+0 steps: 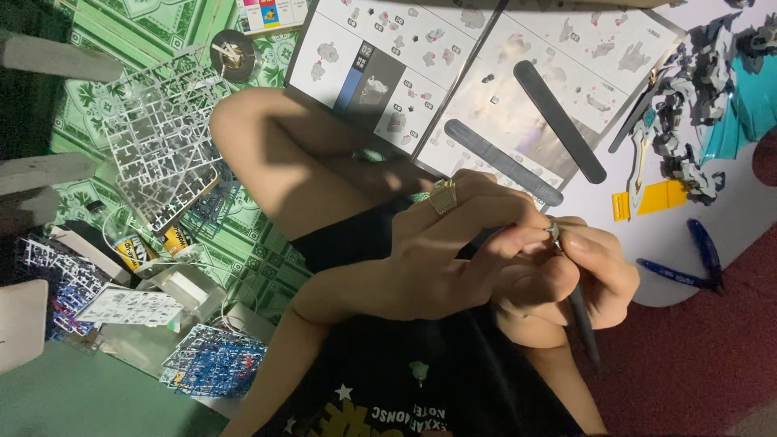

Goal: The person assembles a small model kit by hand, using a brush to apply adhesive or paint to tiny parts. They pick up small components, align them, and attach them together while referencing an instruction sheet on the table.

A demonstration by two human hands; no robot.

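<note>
Small grey plastic part (554,232): pale grey, glossy, too small to make out its shape. It sits just below the open instruction booklet (486,73), pinched where the two hands meet.

Left hand (453,251): fingers closed, fingertips pressed on the part. A gold ring (443,196) shows on one finger.

Right hand (595,271): fingers curled shut around a thin dark tool (583,324); the thumb and forefinger also touch the part. The tool's handle runs down and away from the booklet; its tip is hidden by the fingers, so I cannot tell the kind of tool.

On the booklet: two dark sanding sticks (558,121), lying slanted across the right page, close to each other but apart.

Right of the booklet: a partly built grey model (688,105) on the white table (728,226), with a yellow piece (651,198) below it and blue-handled nippers (696,259) nearer the right hand.

Left of the booklet: clear part frames (162,137) on the green patterned floor (89,105). Further down from them, blue part frames (214,360) and an open white box (186,287); the box's contents cannot be made out. A small round dark dish (233,53) lies just left of the booklet's top corner, holding pale scraps.
</note>
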